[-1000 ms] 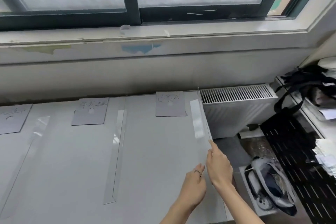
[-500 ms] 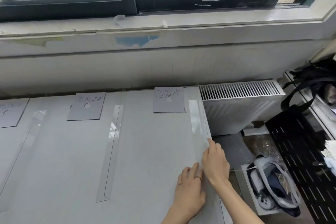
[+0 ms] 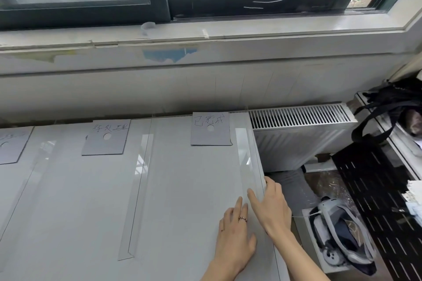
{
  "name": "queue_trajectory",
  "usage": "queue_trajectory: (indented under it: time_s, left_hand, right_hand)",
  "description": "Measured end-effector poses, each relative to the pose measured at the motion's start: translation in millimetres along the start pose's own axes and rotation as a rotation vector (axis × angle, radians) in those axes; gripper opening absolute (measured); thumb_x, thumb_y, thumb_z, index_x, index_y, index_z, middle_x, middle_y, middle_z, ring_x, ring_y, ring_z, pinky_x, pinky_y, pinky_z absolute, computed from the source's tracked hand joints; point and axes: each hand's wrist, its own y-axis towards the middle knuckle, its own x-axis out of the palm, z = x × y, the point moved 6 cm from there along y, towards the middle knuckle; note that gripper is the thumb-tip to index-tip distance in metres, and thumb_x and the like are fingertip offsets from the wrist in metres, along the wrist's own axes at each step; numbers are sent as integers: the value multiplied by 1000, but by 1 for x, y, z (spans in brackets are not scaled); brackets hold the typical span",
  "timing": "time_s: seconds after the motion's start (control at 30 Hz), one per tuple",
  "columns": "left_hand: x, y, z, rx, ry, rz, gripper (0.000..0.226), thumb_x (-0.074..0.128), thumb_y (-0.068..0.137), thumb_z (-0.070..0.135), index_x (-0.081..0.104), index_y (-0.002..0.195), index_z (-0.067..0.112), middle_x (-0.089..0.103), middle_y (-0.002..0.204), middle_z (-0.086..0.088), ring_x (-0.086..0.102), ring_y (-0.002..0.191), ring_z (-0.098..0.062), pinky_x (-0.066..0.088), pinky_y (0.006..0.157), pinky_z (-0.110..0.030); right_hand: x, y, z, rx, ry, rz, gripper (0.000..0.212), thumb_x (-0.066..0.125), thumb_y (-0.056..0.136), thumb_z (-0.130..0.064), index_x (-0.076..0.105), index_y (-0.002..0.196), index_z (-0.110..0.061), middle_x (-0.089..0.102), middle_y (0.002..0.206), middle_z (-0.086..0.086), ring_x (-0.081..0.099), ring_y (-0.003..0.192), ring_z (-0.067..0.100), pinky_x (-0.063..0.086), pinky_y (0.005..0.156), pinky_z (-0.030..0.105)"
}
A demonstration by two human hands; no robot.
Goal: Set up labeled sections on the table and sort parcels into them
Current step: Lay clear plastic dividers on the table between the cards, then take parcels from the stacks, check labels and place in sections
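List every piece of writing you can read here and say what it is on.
"已完成": handwritten on the right grey card, above its punched hole.
"待处理": handwritten on the middle grey card; the strokes are loose, so this reading is less sure.
Left grey card: faint writing, cut off, unreadable.

Cards: along the worktop's far edge.
Tape strips: between the cards (running front to back).
Radiator: right of the worktop.

Single head-worn view, forward and down, close over table.
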Motion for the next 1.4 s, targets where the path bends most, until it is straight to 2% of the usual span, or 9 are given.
queue_trajectory:
  time_s: [0.13,0.27,0.33,0.43,0.6,0.77,0.87,1.13,1.4]
  left_hand:
    - [-3,3,-1,-38,-26,41,73,44,93,27,8,157,16,-4,164,3,7,151,-22,12,119,-35]
    - [-9,7,-7,-44,111,185,80,74,62,37,56,135,12,52,144,-4,59,123,-22,47,96,-30]
    - [-22,7,-13,-72,144,255,84,78,56,42,57,133,14,56,139,-4,56,123,-21,50,92,-30]
    - [-61,6,-20,-86,178,402,78,71,68,41,50,137,12,49,146,-9,36,132,-24,47,100,-36]
    - [-127,-8,-47,-189,195,558,65,35,93,48,40,148,13,28,159,-8,15,146,-26,5,115,-36]
    - [-182,-39,-84,-234,181,638,74,8,92,60,4,156,24,-16,162,4,-24,146,-16,-21,113,-31]
    - [-208,-61,-107,-279,164,683,77,-1,88,64,-5,155,27,-24,160,6,-28,145,-16,-22,112,-31]
    - [-261,-127,-193,-381,125,760,81,-7,87,66,0,157,25,-17,163,1,-20,149,-20,-14,115,-35]
    - [-320,-216,-322,-438,96,802,81,0,86,67,-5,156,26,-19,163,2,-21,149,-21,-12,117,-36]
  right_hand:
    - [-7,0,-5,-51,0,101,66,58,90,-49,36,144,-18,44,140,-1,47,123,17,45,80,31]
    - [-19,0,-24,-146,-11,223,61,63,89,-38,43,140,-12,47,140,5,48,123,23,44,92,37]
    - [-23,-1,-39,-193,-25,246,61,61,91,-37,42,142,-10,44,146,8,45,129,25,41,99,39]
    - [-23,-6,-65,-270,-29,250,63,59,92,-42,40,144,-11,39,152,10,40,136,26,37,105,41]
    - [-11,-26,-111,-413,-65,226,71,36,91,-61,34,148,-17,29,158,7,29,145,24,28,114,41]
    - [2,-50,-168,-533,-90,188,73,28,92,-63,36,148,-17,30,158,8,27,146,25,20,115,39]
    - [10,-66,-204,-595,-110,175,73,29,93,-64,35,149,-17,27,159,8,25,147,25,19,117,38]
    - [53,-132,-303,-728,-96,137,70,27,95,-60,36,149,-17,28,159,7,24,146,24,22,117,39]
    - [125,-225,-415,-799,-111,119,70,24,94,-60,39,147,-17,29,159,7,26,146,24,24,116,41]
